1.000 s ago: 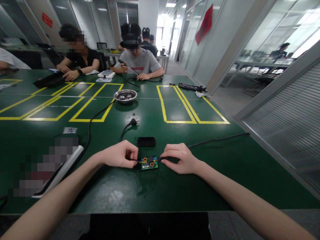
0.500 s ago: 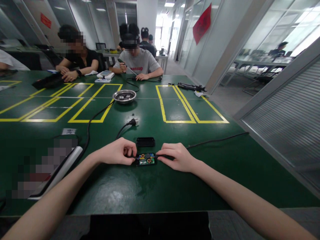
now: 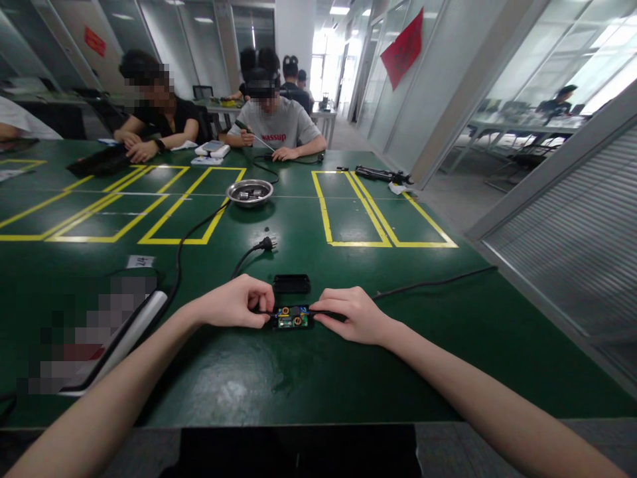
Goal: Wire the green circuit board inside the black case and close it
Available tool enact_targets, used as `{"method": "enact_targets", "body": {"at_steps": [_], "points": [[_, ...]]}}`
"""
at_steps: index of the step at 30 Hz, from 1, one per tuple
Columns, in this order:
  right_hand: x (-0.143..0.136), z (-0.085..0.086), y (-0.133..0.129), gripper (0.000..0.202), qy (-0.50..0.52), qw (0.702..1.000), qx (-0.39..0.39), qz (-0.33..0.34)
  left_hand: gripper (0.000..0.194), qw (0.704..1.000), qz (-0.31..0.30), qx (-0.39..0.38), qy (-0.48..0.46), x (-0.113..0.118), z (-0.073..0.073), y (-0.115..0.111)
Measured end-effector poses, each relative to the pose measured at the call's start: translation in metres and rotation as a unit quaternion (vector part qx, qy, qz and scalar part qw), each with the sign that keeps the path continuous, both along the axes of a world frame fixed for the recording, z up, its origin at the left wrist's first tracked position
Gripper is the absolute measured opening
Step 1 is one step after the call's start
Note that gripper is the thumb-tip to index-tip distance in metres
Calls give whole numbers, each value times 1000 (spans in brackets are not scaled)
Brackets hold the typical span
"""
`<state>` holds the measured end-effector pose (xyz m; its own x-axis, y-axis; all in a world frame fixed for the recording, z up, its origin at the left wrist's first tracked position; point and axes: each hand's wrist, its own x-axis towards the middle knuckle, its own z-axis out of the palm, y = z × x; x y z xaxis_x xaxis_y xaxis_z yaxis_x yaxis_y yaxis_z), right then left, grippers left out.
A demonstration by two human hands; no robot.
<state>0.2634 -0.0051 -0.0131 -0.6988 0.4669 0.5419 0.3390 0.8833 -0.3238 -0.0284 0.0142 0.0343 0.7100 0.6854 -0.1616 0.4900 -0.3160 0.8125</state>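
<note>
An open black case with a green circuit board (image 3: 286, 323) lies on the table between my hands. Copper-coloured ring coils and blue parts show on the board. My left hand (image 3: 239, 304) is closed at the case's left end, pinching a black cord where it enters. At the opposite end, the fingers of my right hand (image 3: 355, 317) are closed on a black cable (image 3: 432, 282) that runs off to the right behind the hand. Just beyond the case lies a black cover (image 3: 291, 284), hollow side up. A black power plug (image 3: 267, 243) on a cord rests past my left hand.
A metal bowl (image 3: 249, 192) with small metal parts stands farther back on the green table (image 3: 378, 385). Left lies a blurred flat item with a white edge (image 3: 134, 335). Across the table, a person (image 3: 279, 126) holds a long-shafted tool; another sits beside.
Both hands keep their hold at the two ends of the case. Only the whole view has shifted slightly.
</note>
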Motion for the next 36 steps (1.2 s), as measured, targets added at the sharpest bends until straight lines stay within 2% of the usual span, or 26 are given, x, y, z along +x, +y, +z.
{"method": "enact_targets", "body": {"at_steps": [7,12,18,23,27,29,33,36], "points": [[0,-2,1,12,-12,1000,-18,-7,15,1000,4,-5,-16,4,-3,-4],[1,-7,5,13,5,999,1,-34,14,997,33,68,-18,4,-5,-1],[3,-6,8,15,-19,999,-5,-26,15,997,10,74,2,0,-5,2],[2,0,8,22,-77,996,24,-27,20,989,-5,145,16,2,-7,1],[0,1,7,17,-76,997,6,-28,19,983,13,180,16,5,-9,1],[-1,-1,6,16,-53,998,-6,-40,17,982,42,185,10,5,-12,2],[-6,-6,7,42,-29,991,-23,-129,23,954,187,230,49,7,-20,5],[-9,-10,10,41,-53,985,-51,-156,30,947,209,235,70,10,-26,6]]}}
